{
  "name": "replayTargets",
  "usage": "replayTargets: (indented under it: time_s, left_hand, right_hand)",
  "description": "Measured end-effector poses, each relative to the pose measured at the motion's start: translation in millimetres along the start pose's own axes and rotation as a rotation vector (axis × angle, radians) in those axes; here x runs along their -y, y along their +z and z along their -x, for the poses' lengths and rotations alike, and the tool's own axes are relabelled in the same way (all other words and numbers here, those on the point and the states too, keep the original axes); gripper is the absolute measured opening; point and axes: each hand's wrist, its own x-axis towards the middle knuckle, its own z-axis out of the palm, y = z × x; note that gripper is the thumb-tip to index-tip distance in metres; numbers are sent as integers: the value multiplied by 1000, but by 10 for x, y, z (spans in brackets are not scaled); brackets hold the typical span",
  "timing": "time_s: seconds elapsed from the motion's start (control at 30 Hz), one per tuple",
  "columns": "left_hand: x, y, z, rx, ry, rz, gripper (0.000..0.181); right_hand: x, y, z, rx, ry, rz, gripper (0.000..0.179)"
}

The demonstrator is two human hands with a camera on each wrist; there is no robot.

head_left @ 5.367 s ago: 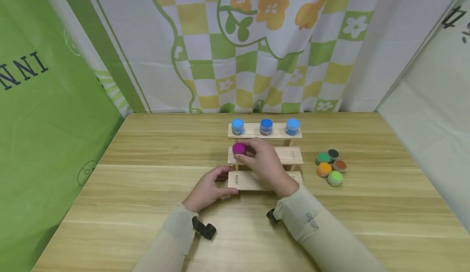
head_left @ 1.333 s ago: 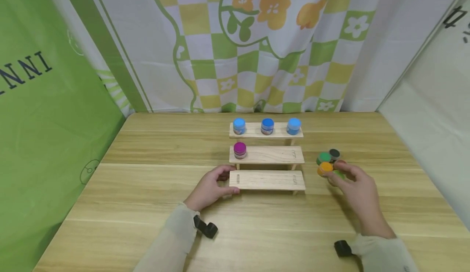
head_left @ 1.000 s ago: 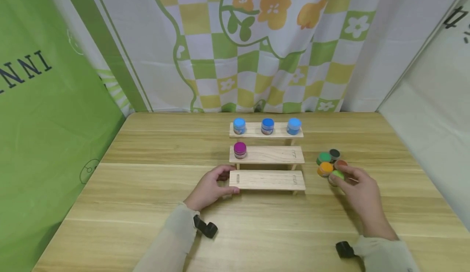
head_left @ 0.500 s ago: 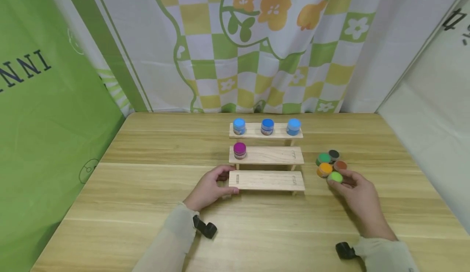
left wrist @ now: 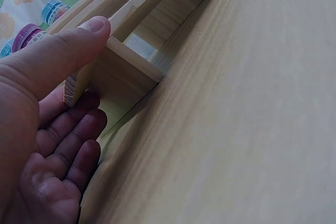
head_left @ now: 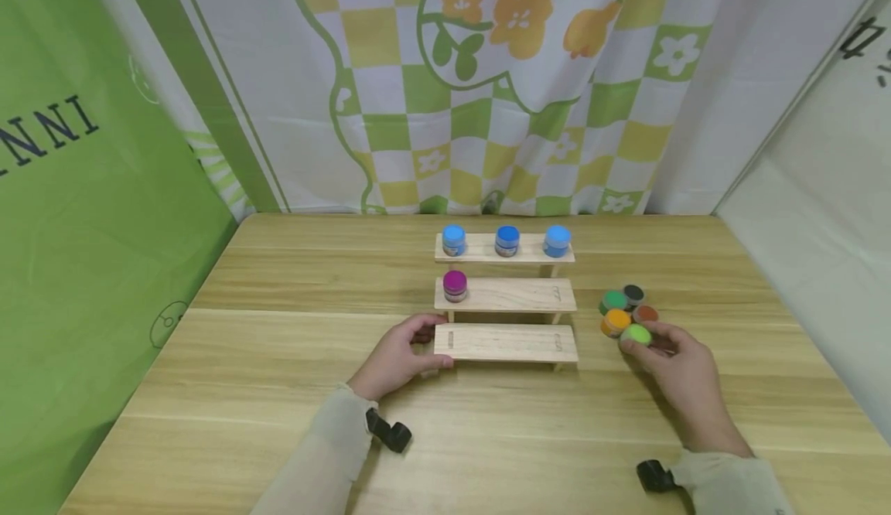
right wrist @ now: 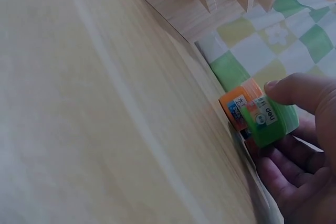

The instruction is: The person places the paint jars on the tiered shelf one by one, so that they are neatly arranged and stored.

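Observation:
In the head view a wooden three-step display rack stands mid-table. My left hand grips the left end of its lowest step; in the left wrist view the thumb lies on the step's edge and the fingers curl below. My right hand pinches a light green paint jar between thumb and fingers. From the right wrist that green jar appears tilted, overlapping an orange paint jar. A magenta paint jar sits at the left of the middle step.
Three blue paint jars, including a dark blue one, line the top step. Beside the held jar stand orange, green, black and brown jars on the wooden table. A patterned curtain hangs behind.
My right hand has left the magenta jar on the middle step, moved right to the clustered jars and taken hold of the light green one. The left hand stays on the rack.

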Motion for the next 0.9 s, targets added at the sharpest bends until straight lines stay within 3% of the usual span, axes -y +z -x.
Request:
replayTargets:
  time_s: [0.47, 0.7, 0.9]
  left_hand:
    - [6, 3, -1, -1, -5, -20, 65]
    - [10, 0, 2, -2, -3, -17, 65]
    - [8, 7, 0, -6, -5, -19, 65]
  right_hand:
    - [88, 28, 48, -88, -8, -135, 63]
    - [167, 48, 72, -109, -100, -163, 55]
    - [258, 67, 48, -106, -122, -149, 55]
